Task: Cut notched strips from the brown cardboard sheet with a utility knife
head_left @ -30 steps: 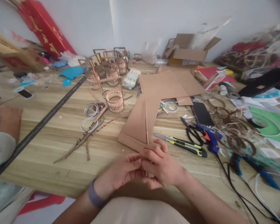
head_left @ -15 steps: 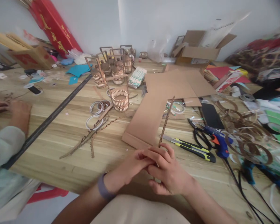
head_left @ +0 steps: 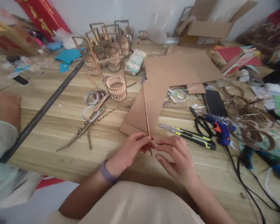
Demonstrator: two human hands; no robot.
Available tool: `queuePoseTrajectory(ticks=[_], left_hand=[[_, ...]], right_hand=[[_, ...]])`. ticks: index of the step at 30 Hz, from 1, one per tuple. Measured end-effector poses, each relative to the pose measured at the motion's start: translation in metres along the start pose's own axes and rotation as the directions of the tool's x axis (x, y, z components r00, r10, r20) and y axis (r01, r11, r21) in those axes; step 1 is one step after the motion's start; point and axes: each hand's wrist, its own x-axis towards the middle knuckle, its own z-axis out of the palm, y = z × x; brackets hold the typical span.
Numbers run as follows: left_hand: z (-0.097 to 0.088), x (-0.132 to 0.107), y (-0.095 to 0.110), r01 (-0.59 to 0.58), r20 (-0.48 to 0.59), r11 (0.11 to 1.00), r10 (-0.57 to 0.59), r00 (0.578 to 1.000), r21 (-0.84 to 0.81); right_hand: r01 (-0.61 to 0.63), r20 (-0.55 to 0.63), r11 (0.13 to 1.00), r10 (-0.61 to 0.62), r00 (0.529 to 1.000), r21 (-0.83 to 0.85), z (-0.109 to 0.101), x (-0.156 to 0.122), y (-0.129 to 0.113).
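My left hand [head_left: 133,149] pinches a thin brown cardboard strip [head_left: 146,118] near its lower end, so the strip stands nearly upright above the table edge. My right hand [head_left: 177,157] is beside it with the fingers curled and slightly apart, the fingertips close to the strip's lower end. A purple band circles my left wrist. Behind the strip lies a bent piece of brown cardboard [head_left: 154,99]. A yellow and black utility knife [head_left: 189,137] lies just right of my hands.
Small slatted cardboard baskets [head_left: 116,88] and several lanterns [head_left: 107,53] stand further back. White rings [head_left: 91,102], black scissors [head_left: 202,129], a blue glue gun [head_left: 220,129], a phone [head_left: 216,104] and cardboard curls [head_left: 249,118] litter the wooden table. Another person's hand [head_left: 4,105] rests at far left.
The strip swung from tilted right back to nearly upright. My right hand let go and opened; my left hand now pinches the strip alone. The camera tilted further down.
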Motion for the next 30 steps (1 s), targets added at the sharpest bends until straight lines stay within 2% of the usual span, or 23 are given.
queuePoseTrajectory(ticks=[2, 4, 8, 19, 30], left_hand=[[-0.001, 0.001, 0.002, 0.018, -0.016, 0.998, -0.019, 1.000, -0.062], [-0.002, 0.002, 0.003, 0.021, -0.021, 0.996, -0.023, 1.000, -0.092], [-0.003, 0.002, 0.003, -0.001, -0.038, 0.995, -0.002, 0.999, -0.096], [-0.002, 0.002, 0.000, -0.068, -0.010, 0.998, 0.068, 0.998, -0.001], [-0.002, 0.001, -0.002, -0.056, 0.017, 0.998, 0.056, 0.998, -0.005]], right_hand=[[-0.081, -0.031, 0.996, 0.082, 0.996, 0.027, 0.001, -0.003, 0.000], [-0.108, -0.024, 0.994, 0.109, 0.994, 0.035, 0.003, -0.007, -0.001], [-0.103, 0.009, 0.994, 0.103, 0.995, 0.033, 0.009, -0.011, -0.002], [-0.132, -0.005, 0.989, 0.133, 0.991, 0.066, 0.014, -0.011, -0.001], [-0.201, -0.006, 0.971, 0.204, 0.979, 0.129, 0.012, -0.012, -0.002]])
